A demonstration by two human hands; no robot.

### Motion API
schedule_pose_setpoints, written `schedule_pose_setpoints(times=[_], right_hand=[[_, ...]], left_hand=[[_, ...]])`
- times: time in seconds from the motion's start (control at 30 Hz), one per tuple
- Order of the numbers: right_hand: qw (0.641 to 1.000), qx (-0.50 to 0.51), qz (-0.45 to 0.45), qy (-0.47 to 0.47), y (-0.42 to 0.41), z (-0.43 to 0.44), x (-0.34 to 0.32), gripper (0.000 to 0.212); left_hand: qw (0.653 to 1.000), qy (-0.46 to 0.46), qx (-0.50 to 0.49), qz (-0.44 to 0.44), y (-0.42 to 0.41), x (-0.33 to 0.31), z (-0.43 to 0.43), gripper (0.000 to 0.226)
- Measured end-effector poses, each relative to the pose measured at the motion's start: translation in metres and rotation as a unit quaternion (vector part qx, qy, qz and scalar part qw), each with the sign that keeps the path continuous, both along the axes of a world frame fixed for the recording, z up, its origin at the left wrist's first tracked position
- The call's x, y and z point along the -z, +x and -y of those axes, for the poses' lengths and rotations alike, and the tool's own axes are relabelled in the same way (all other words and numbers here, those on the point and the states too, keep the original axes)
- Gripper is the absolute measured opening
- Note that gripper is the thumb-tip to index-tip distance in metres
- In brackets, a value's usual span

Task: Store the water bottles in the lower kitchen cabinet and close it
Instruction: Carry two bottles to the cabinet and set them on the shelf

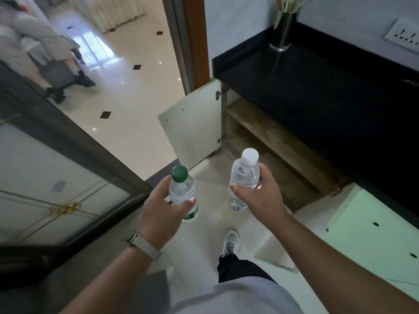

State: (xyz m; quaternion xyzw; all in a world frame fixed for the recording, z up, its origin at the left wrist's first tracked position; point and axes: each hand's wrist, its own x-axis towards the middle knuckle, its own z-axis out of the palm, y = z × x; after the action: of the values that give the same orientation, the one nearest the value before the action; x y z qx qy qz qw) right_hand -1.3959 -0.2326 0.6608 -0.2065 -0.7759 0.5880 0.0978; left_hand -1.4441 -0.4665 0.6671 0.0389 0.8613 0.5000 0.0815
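My left hand grips a clear water bottle with a green cap, held upright over the floor. My right hand grips a second clear bottle with a white cap, also upright. Ahead and to the right, the lower cabinet under the black counter stands open, showing a wooden shelf and a dark floor inside. Its left door is swung out towards the doorway. Its right door is swung out near my right forearm. Both bottles are short of the cabinet opening.
A black countertop carries a metal vase, with a wall socket behind. A glass-panelled door stands at my left. My shoe rests on the pale tile floor. A seated person is in the far room.
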Motion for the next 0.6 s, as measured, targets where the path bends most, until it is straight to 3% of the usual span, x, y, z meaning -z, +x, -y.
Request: schedule_pose_setpoints(times=[0.3,0.6], right_hand=[[0.999,0.027,-0.023,0.006,-0.1,-0.055,0.005,0.046],[0.993,0.106,0.031,0.038,-0.13,-0.085,0.012,0.05]], left_hand=[[0.998,-0.021,0.042,-0.039,-0.115,-0.012,-0.057,0.063],[0.991,-0.01,0.134,-0.01,-0.192,0.002,-0.105,0.052]])
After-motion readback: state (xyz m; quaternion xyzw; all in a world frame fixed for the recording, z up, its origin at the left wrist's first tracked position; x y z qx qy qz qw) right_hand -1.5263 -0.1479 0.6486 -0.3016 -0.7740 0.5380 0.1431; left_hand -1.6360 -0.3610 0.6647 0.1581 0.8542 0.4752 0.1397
